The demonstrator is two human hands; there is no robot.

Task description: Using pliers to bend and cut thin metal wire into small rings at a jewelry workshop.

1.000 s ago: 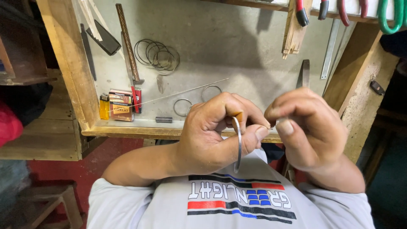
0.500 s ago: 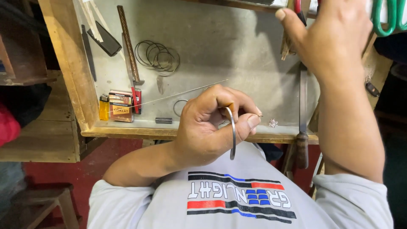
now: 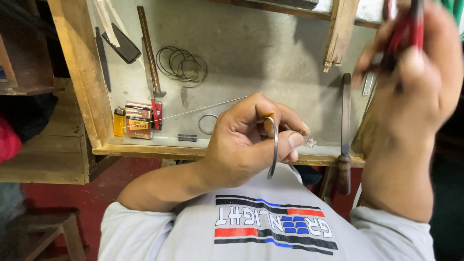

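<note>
I see the worktop (image 3: 232,38) spread ahead, my landmark. Above its right edge my right hand (image 3: 415,87), blurred, has its grip clamped on red-handled pliers (image 3: 411,24). At its near edge my left hand (image 3: 246,140) has its grip clamped on a metal ring (image 3: 274,145). Wire loops (image 3: 182,65) lie at its far left.

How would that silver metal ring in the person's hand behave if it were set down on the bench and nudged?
The metal ring looks like a thin, rigid hoop, so it would probably keep its shape. Being round, it could roll if left on edge, though flat it would likely just slide. The left hand holds it with fingertips alone, which suggests it is light.
</note>
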